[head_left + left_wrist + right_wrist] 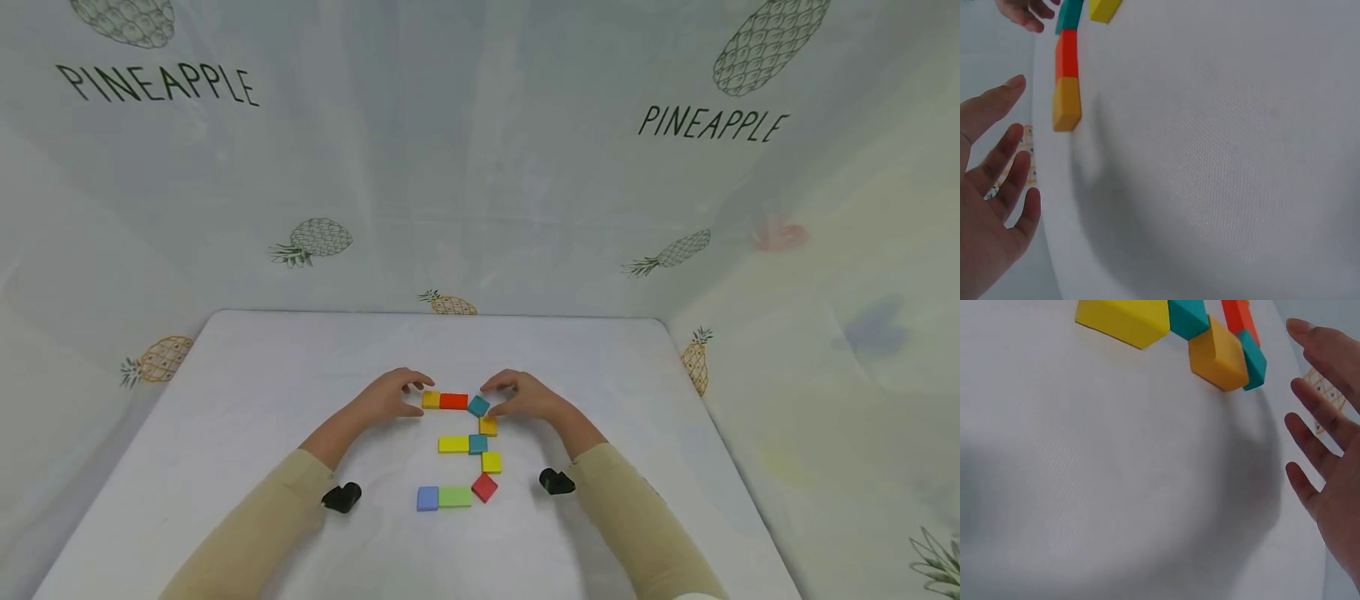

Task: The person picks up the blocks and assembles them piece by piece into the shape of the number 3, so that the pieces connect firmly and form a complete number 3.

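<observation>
Colored blocks lie in a shape like a 3. Along its top run an orange-yellow block (431, 400), a long red block (453, 402) and a turned teal block (478, 406). My left hand (393, 395) is beside the orange-yellow block's left end, thumb and fingers spread; the left wrist view shows a gap between them. On the other side, my right hand (525, 395) is nearest the turned teal block and the orange block (487, 427) below it. Its fingers (1316, 403) are apart and hold nothing in the right wrist view.
Lower in the shape are a yellow bar (453, 445), a teal block (477, 444), a yellow block (491, 462), a tilted red block (484, 487), a green bar (455, 497) and a blue block (427, 498). A pineapple-print curtain (480, 167) hangs behind the white table (300, 350).
</observation>
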`<state>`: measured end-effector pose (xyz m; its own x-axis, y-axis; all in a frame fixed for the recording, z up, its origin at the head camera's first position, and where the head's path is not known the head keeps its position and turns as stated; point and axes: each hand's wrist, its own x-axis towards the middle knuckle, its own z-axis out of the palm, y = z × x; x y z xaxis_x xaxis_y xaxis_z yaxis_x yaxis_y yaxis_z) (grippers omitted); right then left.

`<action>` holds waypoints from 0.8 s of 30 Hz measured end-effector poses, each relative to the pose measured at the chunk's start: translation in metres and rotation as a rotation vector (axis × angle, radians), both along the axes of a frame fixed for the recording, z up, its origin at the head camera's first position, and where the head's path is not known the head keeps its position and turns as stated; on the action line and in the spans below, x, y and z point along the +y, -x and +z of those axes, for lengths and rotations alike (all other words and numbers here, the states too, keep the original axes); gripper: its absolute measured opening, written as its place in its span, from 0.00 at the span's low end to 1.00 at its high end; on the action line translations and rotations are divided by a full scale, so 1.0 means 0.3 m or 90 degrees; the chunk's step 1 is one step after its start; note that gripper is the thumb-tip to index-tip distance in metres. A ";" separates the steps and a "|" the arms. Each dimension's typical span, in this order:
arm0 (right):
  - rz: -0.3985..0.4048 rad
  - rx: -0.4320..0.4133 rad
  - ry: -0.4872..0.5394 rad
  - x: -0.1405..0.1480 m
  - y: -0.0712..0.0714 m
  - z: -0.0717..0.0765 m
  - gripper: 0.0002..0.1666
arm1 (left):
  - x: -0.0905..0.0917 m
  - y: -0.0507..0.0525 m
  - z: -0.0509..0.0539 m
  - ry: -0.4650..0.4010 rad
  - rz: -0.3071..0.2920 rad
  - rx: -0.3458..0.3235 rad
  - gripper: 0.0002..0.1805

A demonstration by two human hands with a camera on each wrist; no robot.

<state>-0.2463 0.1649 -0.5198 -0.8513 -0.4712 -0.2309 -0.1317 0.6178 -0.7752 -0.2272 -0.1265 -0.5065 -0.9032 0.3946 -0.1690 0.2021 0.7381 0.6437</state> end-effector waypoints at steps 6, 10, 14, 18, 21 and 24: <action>0.014 0.035 0.005 -0.005 -0.009 0.066 0.24 | 0.001 -0.019 0.046 0.008 -0.010 0.018 0.27; 0.030 0.068 0.013 0.004 -0.025 0.109 0.25 | -0.003 -0.041 0.082 0.012 -0.018 0.036 0.28; 0.062 0.118 0.003 0.015 -0.039 0.145 0.25 | -0.015 -0.068 0.121 0.015 -0.021 0.062 0.31; 0.089 0.160 -0.017 0.030 -0.066 0.185 0.25 | -0.032 -0.099 0.154 0.030 -0.027 0.094 0.32; 0.094 0.187 -0.043 0.049 -0.095 0.216 0.26 | -0.045 -0.122 0.172 0.052 -0.032 0.123 0.33; 0.091 0.231 -0.076 0.075 -0.125 0.242 0.27 | -0.064 -0.145 0.185 0.074 -0.044 0.170 0.34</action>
